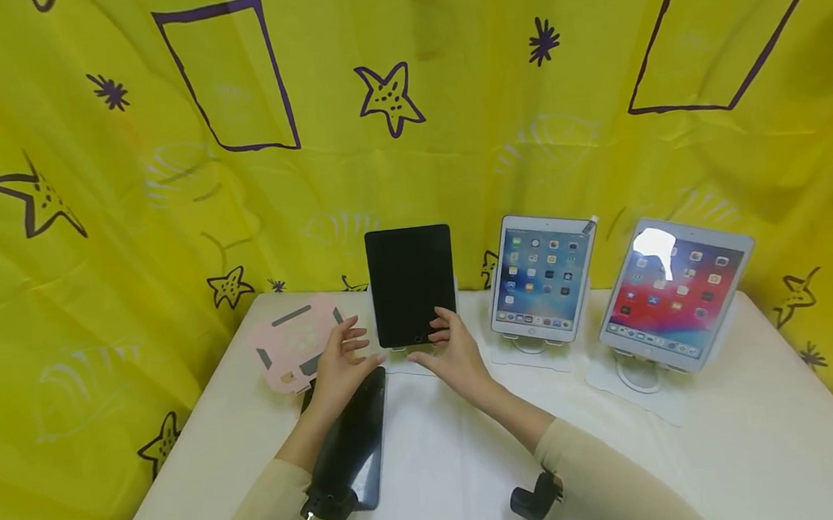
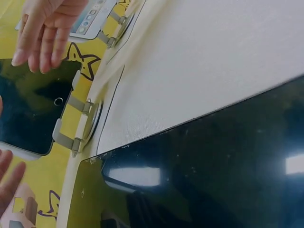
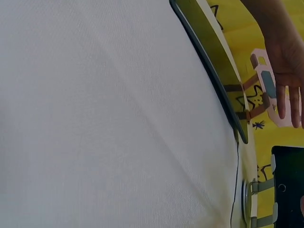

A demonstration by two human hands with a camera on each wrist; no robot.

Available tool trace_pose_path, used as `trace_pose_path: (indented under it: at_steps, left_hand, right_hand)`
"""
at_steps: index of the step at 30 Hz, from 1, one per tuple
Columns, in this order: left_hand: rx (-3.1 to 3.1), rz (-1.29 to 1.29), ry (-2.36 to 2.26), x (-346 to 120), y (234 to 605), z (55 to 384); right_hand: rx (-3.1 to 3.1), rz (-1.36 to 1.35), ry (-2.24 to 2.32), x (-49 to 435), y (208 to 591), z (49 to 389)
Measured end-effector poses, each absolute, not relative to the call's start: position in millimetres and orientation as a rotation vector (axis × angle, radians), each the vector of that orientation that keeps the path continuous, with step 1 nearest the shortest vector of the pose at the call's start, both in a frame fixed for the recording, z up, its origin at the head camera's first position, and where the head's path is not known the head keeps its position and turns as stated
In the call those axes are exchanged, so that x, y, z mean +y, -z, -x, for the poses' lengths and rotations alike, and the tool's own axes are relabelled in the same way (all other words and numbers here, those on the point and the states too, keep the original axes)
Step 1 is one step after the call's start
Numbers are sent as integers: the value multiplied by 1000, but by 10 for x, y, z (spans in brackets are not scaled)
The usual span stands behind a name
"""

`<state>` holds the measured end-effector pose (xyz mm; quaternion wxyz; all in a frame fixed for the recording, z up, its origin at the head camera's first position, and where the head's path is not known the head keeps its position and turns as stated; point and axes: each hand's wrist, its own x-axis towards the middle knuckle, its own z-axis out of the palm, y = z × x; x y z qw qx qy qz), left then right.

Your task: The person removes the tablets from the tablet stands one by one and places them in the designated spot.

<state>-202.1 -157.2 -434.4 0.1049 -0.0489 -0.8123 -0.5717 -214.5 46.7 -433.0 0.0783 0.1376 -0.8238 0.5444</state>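
A tablet (image 1: pixel 410 272) with a dark screen stands upright on a white stand at the middle of the table. My left hand (image 1: pixel 341 372) hovers at its lower left, fingers spread and holding nothing. To its lower right is my right hand (image 1: pixel 460 357), also spread, its fingertips overlapping the tablet's corner in the head view; whether they touch cannot be told. A second dark tablet (image 1: pixel 363 446) lies on the table under my left forearm. Its glossy screen (image 2: pixel 199 175) fills the lower left wrist view. Behind my left hand stands a pink tablet stand (image 1: pixel 292 331) holding nothing.
Two white tablets with lit screens stand on white stands to the right: one (image 1: pixel 541 276) nearer the middle, a larger one (image 1: pixel 676 292) further right. A white cloth covers the table (image 1: pixel 465 464). A yellow patterned curtain (image 1: pixel 453 154) hangs behind it.
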Motion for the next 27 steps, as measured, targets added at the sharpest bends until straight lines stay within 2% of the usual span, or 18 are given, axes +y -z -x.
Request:
trace_pose_path:
  at_steps: [14, 27]
  left_hand:
    - [-2185, 173, 1687, -1387, 4344, 2289]
    - [-2240, 128, 1634, -1337, 4268, 2472]
  right_hand:
    - [-2348, -447, -1513, 644, 4396, 2413]
    - [-2339, -377, -1394, 680, 4259, 2583]
